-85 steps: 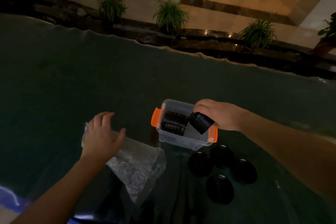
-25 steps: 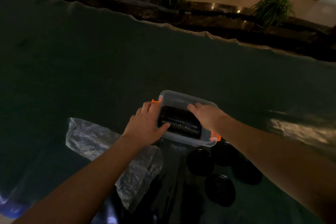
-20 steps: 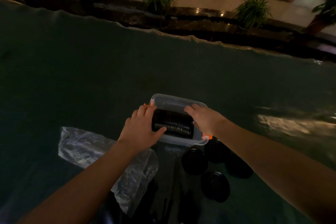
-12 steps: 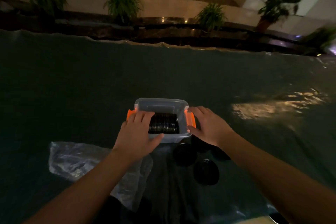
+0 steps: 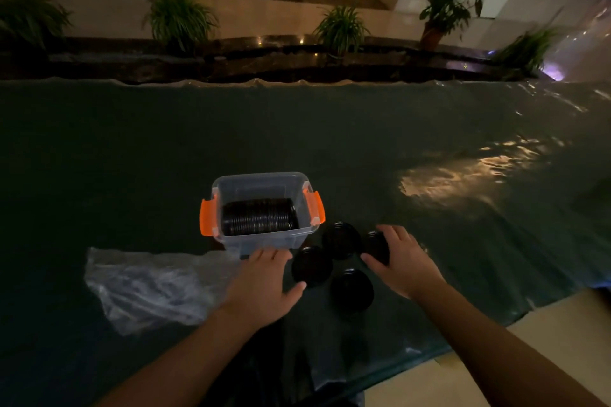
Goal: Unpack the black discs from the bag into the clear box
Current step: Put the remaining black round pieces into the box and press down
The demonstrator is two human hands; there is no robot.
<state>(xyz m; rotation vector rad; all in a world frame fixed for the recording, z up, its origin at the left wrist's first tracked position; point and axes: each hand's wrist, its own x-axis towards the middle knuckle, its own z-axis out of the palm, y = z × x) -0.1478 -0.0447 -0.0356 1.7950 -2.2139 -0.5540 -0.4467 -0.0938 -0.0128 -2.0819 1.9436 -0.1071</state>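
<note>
The clear box (image 5: 264, 243) with orange latches stands mid-table and holds a row of black discs (image 5: 258, 216) on edge. Several short stacks of black discs lie just right of its front: one (image 5: 340, 238) by the box corner, one (image 5: 310, 263), one nearest me (image 5: 352, 289), and the rightmost stack (image 5: 373, 243). My right hand (image 5: 405, 263) has thumb and fingers on either side of that rightmost stack. My left hand (image 5: 264, 284) hovers flat and open in front of the box, thumb beside a stack. The crumpled clear bag (image 5: 148, 287) lies flat at the left.
A dark green cloth (image 5: 132, 158) covers the table. The table's near edge runs diagonally at the lower right (image 5: 479, 337), with pale floor beyond. Potted plants (image 5: 180, 18) line a dark ledge past the far edge.
Both hands have left the box sides and pulled back toward me. The right hand moved onto the rightmost loose stack; the left hand dropped in front of the box. The box now sits square.
</note>
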